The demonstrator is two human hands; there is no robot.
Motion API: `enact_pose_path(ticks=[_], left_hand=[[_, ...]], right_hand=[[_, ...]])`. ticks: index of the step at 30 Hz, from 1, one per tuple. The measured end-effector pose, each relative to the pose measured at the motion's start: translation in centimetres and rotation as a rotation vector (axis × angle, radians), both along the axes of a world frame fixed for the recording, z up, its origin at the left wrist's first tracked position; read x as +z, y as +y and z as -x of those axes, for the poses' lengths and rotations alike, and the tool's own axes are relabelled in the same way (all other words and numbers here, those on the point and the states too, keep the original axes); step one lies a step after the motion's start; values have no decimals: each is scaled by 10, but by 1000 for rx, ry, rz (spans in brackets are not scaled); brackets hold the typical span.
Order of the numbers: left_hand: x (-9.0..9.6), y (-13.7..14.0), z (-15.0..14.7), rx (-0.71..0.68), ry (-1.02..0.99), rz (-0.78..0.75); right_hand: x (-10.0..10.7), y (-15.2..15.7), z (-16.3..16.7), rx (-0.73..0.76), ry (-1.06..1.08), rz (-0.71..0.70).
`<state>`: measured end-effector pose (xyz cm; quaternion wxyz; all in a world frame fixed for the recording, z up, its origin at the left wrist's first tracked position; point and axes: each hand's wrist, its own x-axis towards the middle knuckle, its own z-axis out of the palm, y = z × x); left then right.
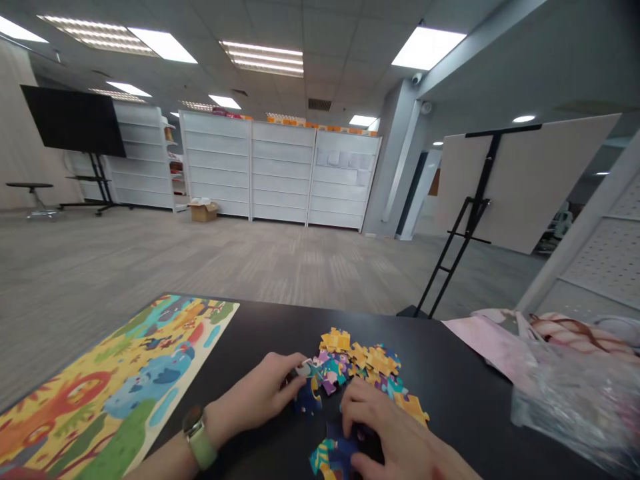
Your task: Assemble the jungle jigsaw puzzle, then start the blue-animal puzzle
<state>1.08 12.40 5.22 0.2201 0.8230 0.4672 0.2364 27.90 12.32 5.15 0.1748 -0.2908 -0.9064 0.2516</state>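
My left hand (260, 387), with a watch on its wrist, pinches a small pale puzzle piece (305, 367) between thumb and fingers at the left edge of a loose pile. Just below those fingers lies a dark blue puzzle piece (309, 399). The pile of puzzle pieces (377, 360) shows yellow, purple and teal faces, some turned over. My right hand (387, 427) is curled over a few dark blue and teal puzzle pieces (340, 453) near the front of the table, thumb and fingers around them. Its palm side is hidden.
A colourful animal picture sheet (150, 373) lies on the left of the black table (270, 327). Crumpled clear plastic (575, 400) and a pink cloth-like item (487, 343) are at right. Beyond stand an easel board (525, 180), white shelves (280, 173) and a screen (75, 120).
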Motion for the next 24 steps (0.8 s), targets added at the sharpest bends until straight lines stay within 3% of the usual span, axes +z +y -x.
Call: enact_pose_path(ticks=[3, 6, 8, 11, 15, 20, 24], left_hand=[[-5, -1, -10, 51, -198, 124], [-8, -4, -20, -20, -373, 290], [-7, -6, -22, -31, -304, 238], [-4, -6, -15, 7, -50, 34], [0, 0, 2, -23, 128, -58], [9, -5, 1, -71, 134, -109], [14, -19, -16, -255, 122, -48]], right_hand=[[1, -1, 5, -42, 41, -8], [-4, -1, 12, -104, 72, -1], [-9, 1, 15, -119, 81, -22], [-15, 5, 13, -123, 93, -76], [-14, 11, 5, -105, 134, -86], [-10, 15, 1, -226, 78, -144], [-9, 19, -2, -333, 45, -198]])
